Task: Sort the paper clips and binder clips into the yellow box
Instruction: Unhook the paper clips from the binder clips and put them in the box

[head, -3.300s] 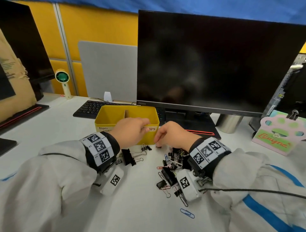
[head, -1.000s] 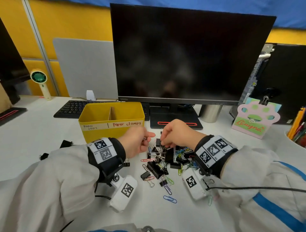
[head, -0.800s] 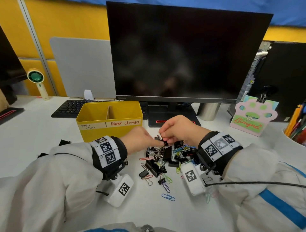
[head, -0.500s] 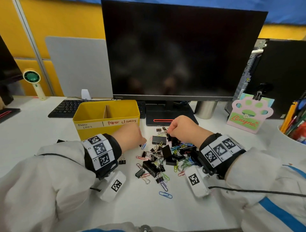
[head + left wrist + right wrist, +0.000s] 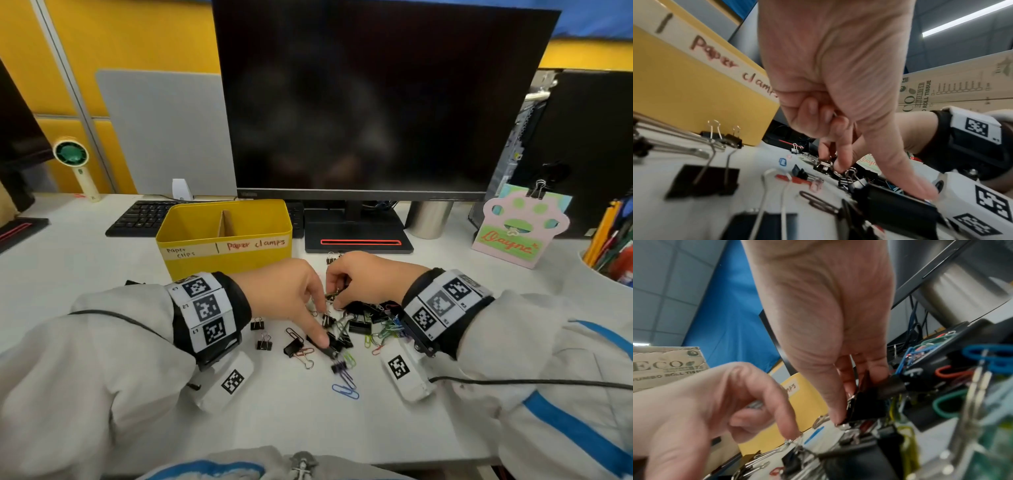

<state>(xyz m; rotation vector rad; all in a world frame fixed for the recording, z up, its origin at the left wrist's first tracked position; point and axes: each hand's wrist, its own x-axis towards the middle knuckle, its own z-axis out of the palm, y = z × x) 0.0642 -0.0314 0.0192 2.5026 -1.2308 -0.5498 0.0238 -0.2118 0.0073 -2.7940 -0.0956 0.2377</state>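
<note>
**Both hands working the clip pile in front of the yellow box**

The clip pile [image 5: 346, 329] lies on the bench [image 5: 85, 260] just before the yellow box [image 5: 224, 240], keeping transfers short. The right hand [image 5: 363, 277] pinches a black binder clip [image 5: 863, 404]; the left hand [image 5: 284, 291] presses another with extended fingers. Half a second earlier, the left hand was nearer the box.

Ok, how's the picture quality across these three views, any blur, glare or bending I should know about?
Head view: sharp and evenly lit, edges bowed by the wide lens, dark monitor without strong glare. Left wrist view: nearest binder clips smeared, left hand and yellow box label clear. Right wrist view: right hand fairly sharp, paper clips at the right soft, ceiling light bright in the left wrist view.
</note>
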